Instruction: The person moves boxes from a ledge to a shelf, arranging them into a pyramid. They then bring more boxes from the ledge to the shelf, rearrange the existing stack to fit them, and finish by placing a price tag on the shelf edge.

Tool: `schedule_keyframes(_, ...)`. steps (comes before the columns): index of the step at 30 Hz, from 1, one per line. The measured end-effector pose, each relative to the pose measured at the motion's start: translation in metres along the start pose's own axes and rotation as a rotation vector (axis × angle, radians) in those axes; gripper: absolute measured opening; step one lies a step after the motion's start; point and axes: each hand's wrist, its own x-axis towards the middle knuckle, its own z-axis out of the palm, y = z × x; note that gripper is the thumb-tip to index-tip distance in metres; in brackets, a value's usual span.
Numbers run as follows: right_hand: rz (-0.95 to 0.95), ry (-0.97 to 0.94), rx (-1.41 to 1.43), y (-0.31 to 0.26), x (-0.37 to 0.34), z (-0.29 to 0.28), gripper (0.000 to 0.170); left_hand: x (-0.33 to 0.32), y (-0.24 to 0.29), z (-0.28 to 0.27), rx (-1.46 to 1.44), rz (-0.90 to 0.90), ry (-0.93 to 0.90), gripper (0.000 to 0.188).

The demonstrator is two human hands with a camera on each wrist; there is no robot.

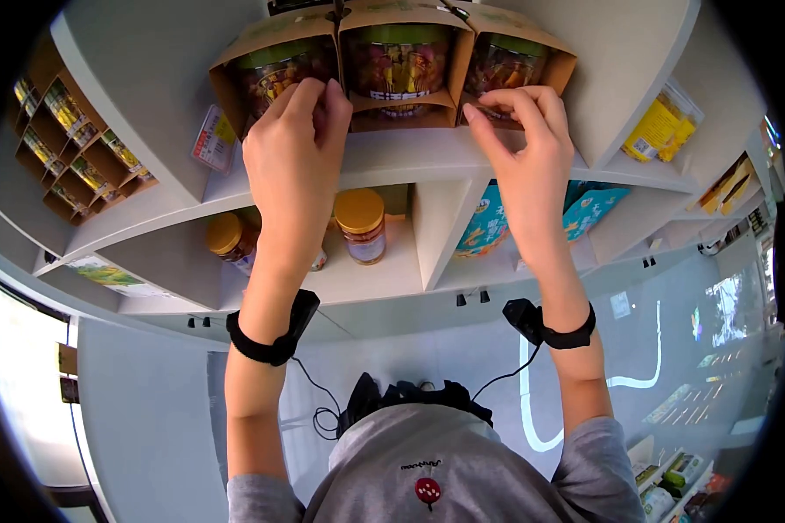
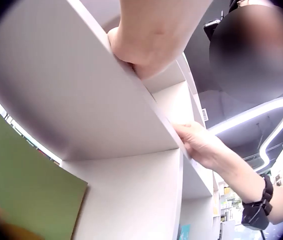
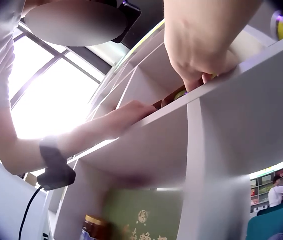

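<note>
Three brown cardboard carriers stand side by side on a white shelf in the head view. They frame the left jar (image 1: 275, 77), the middle jar (image 1: 401, 65) and the right jar (image 1: 508, 63), all with green lids and colourful contents. My left hand (image 1: 292, 161) is at the seam between the left and middle carriers, thumb and forefinger slightly apart at the cardboard edge. The right hand (image 1: 536, 161) has its thumb by the seam of the middle and right carriers, its loosely bent fingers spread before the right jar. Both wrist views show the hands along the shelf's front edge.
Below are gold-lidded jars (image 1: 360, 225), blue packets (image 1: 597, 205) and a green box (image 3: 141, 215). A price tag (image 1: 215, 139) hangs at the left, a yellow packet (image 1: 663, 122) at the right. Shelf dividers (image 1: 641, 83) flank the carriers. Cables (image 1: 506, 373) trail from both wrist cameras.
</note>
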Motion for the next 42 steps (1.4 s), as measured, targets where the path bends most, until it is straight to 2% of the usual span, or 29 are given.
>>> schedule_keyframes(2, -0.022, 0.020, -0.026, -0.002, 0.003, 0.004, 0.019, -0.002, -0.002, 0.004, -0.008, 0.058, 0.053, 0.025)
schedule_keyframes(5, -0.049, 0.030, -0.098, -0.005, 0.010, 0.011, 0.023, -0.003, 0.002, 0.003, 0.110, 0.041, -0.013, 0.025)
schedule_keyframes(10, -0.053, 0.014, -0.154, -0.009, 0.016, 0.019, 0.030, -0.002, -0.001, 0.006, 0.174, 0.064, -0.017, 0.023)
schedule_keyframes(14, 0.022, -0.006, -0.129, -0.011, 0.012, 0.019, 0.029, -0.002, -0.002, 0.006, 0.178, 0.067, -0.031, 0.018)
schedule_keyframes(42, -0.006, 0.010, -0.178, -0.009, 0.009, 0.018, 0.016, -0.003, 0.002, 0.005, 0.180, 0.038, -0.036, 0.015)
